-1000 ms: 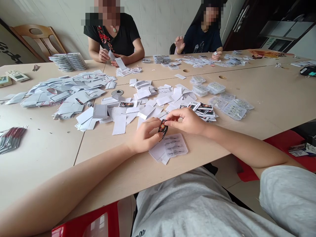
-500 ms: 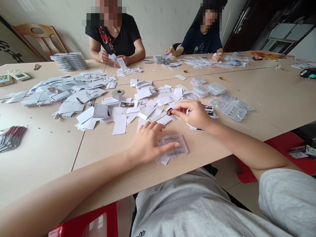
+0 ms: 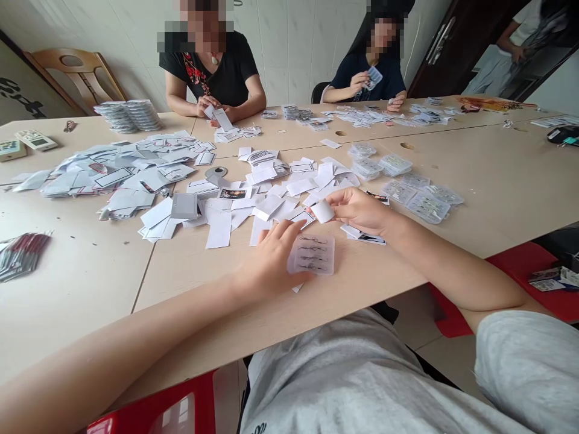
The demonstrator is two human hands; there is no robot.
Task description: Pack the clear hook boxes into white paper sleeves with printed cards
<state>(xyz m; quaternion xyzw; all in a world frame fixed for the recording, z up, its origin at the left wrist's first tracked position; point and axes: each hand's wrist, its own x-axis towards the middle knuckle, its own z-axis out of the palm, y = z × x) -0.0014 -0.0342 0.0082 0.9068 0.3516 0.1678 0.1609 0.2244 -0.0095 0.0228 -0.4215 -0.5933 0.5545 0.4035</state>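
My left hand point(image 3: 271, 259) grips the left side of a small clear plastic box point(image 3: 323, 256), fingers at its far edge and thumb at the near one. Several dark metal pieces, like fishing swivels or hooks, lie in rows inside it. The box seems tilted up off the tabletop, with a white paper corner point(image 3: 297, 288) below it. Between thumb and fingers, my right hand point(image 3: 362, 211) pinches a small curled card or label point(image 3: 322, 211), white side toward me, just beyond the box.
Loose white cards point(image 3: 271, 202) and a larger packet heap point(image 3: 122, 169) spread ahead. Filled clear boxes point(image 3: 427, 205) lie to the right, a tape roll point(image 3: 216, 173) in the middle. Two people sit opposite; another person point(image 3: 520, 51) stands at the back right.
My right hand has turned the label from its dark printed face to its white side. My left hand has closed on the box and raised it slightly. A co-worker opposite has lifted a box.
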